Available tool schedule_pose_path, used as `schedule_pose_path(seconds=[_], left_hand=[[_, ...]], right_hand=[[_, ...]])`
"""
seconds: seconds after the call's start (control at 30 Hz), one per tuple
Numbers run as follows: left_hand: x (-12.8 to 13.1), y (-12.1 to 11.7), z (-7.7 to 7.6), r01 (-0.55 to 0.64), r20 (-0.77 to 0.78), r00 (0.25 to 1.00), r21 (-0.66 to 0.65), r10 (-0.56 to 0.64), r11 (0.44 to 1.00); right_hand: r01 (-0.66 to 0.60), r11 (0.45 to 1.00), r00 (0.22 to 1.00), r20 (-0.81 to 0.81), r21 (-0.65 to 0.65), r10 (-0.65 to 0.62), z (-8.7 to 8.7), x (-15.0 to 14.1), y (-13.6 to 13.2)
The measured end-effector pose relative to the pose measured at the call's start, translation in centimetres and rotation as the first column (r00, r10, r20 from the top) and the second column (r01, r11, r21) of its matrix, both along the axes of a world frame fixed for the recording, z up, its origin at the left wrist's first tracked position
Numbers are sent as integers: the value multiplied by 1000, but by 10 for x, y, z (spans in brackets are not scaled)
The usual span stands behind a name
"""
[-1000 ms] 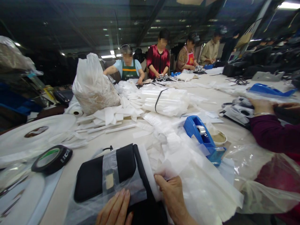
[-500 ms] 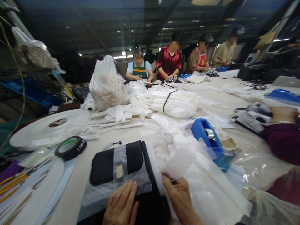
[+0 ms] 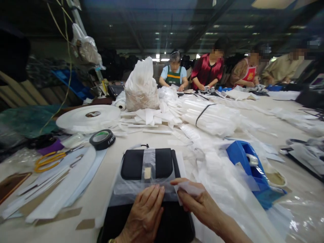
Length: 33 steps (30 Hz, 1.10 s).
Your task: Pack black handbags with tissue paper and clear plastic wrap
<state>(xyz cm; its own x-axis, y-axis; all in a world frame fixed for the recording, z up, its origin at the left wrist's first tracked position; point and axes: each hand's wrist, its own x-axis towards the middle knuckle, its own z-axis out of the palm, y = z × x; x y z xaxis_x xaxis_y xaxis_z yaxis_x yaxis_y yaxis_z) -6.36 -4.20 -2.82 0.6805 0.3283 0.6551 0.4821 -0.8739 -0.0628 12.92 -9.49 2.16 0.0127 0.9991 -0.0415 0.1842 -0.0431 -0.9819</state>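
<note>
A black bag (image 3: 177, 219) lies flat in front of me, with a smaller black pouch (image 3: 131, 167) at its far end. A band of translucent white sheet (image 3: 149, 157) wraps the pouch, and more translucent sheet (image 3: 124, 187) spreads across the bag below it. My left hand (image 3: 145, 212) rests flat on that sheet, fingers stretched out. At the bag's right edge, my right hand (image 3: 199, 202) pinches a thin piece of white paper (image 3: 193, 188), which is partly hidden by the fingers. Its index finger points left over the bag.
Right of the bag lie white sheets (image 3: 222, 189) and a blue tape dispenser (image 3: 244, 162). To the left are black tape (image 3: 102, 139), yellow-handled scissors (image 3: 49, 162) and a large white roll (image 3: 76, 118). Plastic bundles (image 3: 215, 118) sit ahead. Several co-workers stand across the table.
My view has turned left, shifting the scene rightward. My right hand has brought the paper from the white sheets to the bag's edge. The left hand stays flat on the bag.
</note>
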Motion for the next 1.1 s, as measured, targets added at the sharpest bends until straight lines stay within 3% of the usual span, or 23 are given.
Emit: schedule_pose_path(seconds=[0.13,0.3,0.43,0.6,0.7,0.83,1.1], left_hand=[[-1,-2,-2,-38,-54,998,17,39,999],[-2,-4,-3,-54,-42,998,-28,53,998],[-2,-6,-6,-77,-77,994,-42,74,996],[7,-13,-18,-163,-64,984,43,166,986],[18,-17,-30,-207,68,977,100,200,973],[27,-17,-44,-267,263,935,86,236,960],[30,-12,-55,-308,247,929,103,275,946]], right_hand=[[-294,934,952,29,-205,306,27,10,8],[-416,873,871,165,-253,463,39,17,17],[-420,871,884,99,-256,456,31,14,27],[-361,932,847,410,-26,339,38,2,37],[-364,929,822,445,-71,356,39,-8,42],[-382,923,789,505,-44,350,27,-21,51],[-334,941,831,452,-58,323,-1,-43,70]])
